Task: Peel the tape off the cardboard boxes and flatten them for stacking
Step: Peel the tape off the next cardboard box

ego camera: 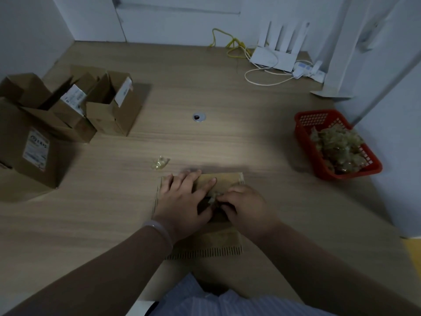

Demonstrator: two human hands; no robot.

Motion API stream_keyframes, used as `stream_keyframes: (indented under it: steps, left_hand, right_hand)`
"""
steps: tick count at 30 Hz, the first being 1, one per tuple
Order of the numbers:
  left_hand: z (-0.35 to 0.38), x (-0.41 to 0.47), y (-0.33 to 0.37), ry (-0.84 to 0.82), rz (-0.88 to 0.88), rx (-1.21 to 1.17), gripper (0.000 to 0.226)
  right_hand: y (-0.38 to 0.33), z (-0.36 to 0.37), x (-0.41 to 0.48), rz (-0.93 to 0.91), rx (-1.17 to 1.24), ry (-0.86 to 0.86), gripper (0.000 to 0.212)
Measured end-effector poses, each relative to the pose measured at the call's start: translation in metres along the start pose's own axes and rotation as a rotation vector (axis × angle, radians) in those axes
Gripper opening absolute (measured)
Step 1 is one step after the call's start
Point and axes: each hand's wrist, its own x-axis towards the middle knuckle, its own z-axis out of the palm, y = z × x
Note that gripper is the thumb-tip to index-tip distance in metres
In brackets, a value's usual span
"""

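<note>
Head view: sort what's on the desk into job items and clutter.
Job: flattened box under the left hand; tape strip pinched by the right hand; open boxes; red basket of peeled tape; loose tape wad.
Clutter: router; yellow cable; power strip.

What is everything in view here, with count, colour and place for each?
flattened cardboard box: one, brown, near table edge, under both hands
tape strip: one, yellowish, on that box
tape wad: one, yellowish, on the table beyond the box's left corner
open cardboard boxes: at least three, brown with white labels, far left
basket: one, red, right side, holding tape scraps
router: one, white, back right
yellow cable: one, beside the router
table: one, light wood
left hand: pressed flat on the box
right hand: fingers pinch the tape strip
</note>
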Motion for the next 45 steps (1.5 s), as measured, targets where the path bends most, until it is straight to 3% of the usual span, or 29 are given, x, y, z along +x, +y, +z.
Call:
stream_keyframes:
  steps: [3,7,12,16,20,24,28,31,37,39,43,45]
  left_hand:
    - [-0.002,-0.001,-0.001,-0.004,-0.004,-0.004,0.066]
    - [-0.002,-0.003,-0.002,-0.006,0.006,0.023,0.067]
    - [-0.003,-0.003,-0.004,-0.048,0.022,0.006,0.072]
    - [-0.005,-0.004,-0.008,-0.068,-0.003,-0.078,0.074]
    - [-0.008,-0.007,-0.012,-0.084,0.015,-0.049,0.071]
    - [-0.016,-0.015,-0.017,-0.047,0.008,-0.041,0.075]
    - [-0.024,-0.026,-0.022,-0.038,-0.024,-0.068,0.080]
    - [-0.030,-0.040,-0.026,0.030,-0.083,-0.147,0.073]
    - [-0.029,-0.074,-0.035,0.142,-0.551,-0.499,0.054]
    - [-0.027,-0.077,-0.037,0.139,-0.597,-0.695,0.042]
    - [-0.036,-0.079,-0.043,0.225,-0.728,-0.974,0.015]
    - [-0.046,-0.080,-0.047,0.218,-0.810,-1.230,0.026]
  right_hand:
    - [-0.001,-0.001,0.002,0.061,0.056,0.059,0.020]
    - [0.018,-0.005,-0.006,0.313,0.208,0.332,0.013]
    - [0.056,-0.016,-0.010,0.666,0.453,0.375,0.010]
    - [0.070,-0.022,-0.013,0.795,0.519,0.538,0.014]
    - [0.082,-0.026,-0.015,0.805,0.513,0.556,0.019]
    - [0.088,-0.022,-0.018,0.831,0.476,0.525,0.007]
    - [0.087,-0.020,-0.019,0.851,0.489,0.547,0.019]
    - [0.085,-0.021,-0.018,0.821,0.423,0.462,0.012]
    - [0.043,0.003,-0.035,0.527,0.470,0.215,0.013]
    - [0.022,0.015,-0.044,0.459,0.552,0.201,0.014]
    - [0.001,0.028,-0.042,0.545,0.789,0.250,0.021]
    - [-0.007,0.026,-0.035,0.673,0.960,0.247,0.028]
